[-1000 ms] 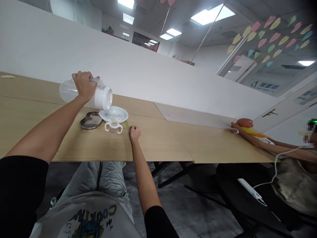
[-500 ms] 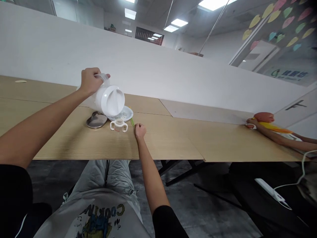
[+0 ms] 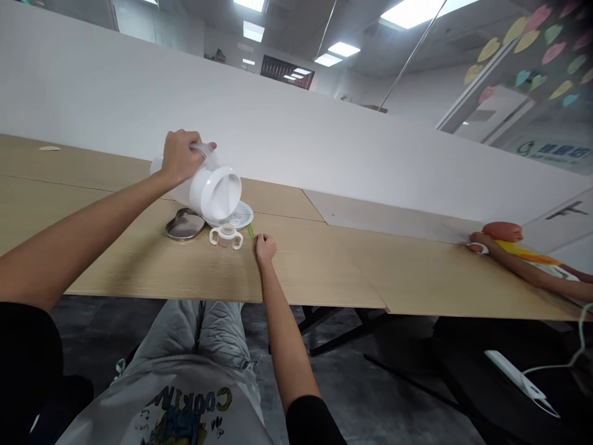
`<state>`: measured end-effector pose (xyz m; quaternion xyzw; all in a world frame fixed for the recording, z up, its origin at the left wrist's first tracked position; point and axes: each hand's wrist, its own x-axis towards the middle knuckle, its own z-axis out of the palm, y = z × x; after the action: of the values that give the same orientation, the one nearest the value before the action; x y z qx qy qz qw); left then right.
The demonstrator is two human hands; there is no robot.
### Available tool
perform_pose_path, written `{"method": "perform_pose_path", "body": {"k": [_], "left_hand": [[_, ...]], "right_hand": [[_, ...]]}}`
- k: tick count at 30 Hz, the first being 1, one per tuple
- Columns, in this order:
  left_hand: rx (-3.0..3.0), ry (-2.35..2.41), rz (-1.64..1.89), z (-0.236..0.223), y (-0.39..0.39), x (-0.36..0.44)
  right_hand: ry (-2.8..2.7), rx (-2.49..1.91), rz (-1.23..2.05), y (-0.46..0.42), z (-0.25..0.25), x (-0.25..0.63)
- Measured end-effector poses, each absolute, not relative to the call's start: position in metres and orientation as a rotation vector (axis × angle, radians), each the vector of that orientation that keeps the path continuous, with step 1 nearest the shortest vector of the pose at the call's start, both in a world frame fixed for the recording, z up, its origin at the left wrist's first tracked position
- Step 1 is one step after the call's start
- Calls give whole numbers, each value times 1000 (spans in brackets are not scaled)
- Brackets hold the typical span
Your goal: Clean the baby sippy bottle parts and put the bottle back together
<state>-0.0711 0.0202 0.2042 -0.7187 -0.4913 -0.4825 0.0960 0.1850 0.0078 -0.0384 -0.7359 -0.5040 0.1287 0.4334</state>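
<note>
My left hand (image 3: 181, 159) is wrapped around the handle of a white pitcher (image 3: 204, 188), which is tipped over on its side with its round lidded end facing right and toward me. Below that end stands a small clear baby bottle with two white handles (image 3: 227, 235); I cannot make out any liquid flowing. A pale plate (image 3: 244, 215) lies behind the bottle, partly covered by the pitcher. Beside the plate is a green utensil (image 3: 251, 230), its kind unclear. Closed in a fist, my right hand (image 3: 266, 248) rests on the table just right of the utensil; its inside is hidden.
A shiny metal dish (image 3: 184, 227) sits left of the bottle on the wooden table (image 3: 319, 266). A pale flat piece (image 3: 49, 148) lies far left. At the far right, another person's arm (image 3: 519, 262) reaches to a doll (image 3: 504, 232). A white wall (image 3: 296, 145) backs the table.
The whole view has shifted slightly. The pitcher stays tipped in my left hand above the bottle, and my right fist stays in place on the table.
</note>
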Motion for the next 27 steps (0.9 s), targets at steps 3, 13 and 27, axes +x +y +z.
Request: {"method": "perform_pose_path", "body": {"k": [3,13,27], "left_hand": [[-1759,-1777,-1699,198,30,-109],[-703,-2295,-2139,146,51,-211],[-386,-2433,-2233,129,56,-214]], "right_hand": [[-1264,-1844,317,8,-38,184],[-1262,-1845,343,13,-43,186],[-1272,-1860,337,12,-41,189]]}}
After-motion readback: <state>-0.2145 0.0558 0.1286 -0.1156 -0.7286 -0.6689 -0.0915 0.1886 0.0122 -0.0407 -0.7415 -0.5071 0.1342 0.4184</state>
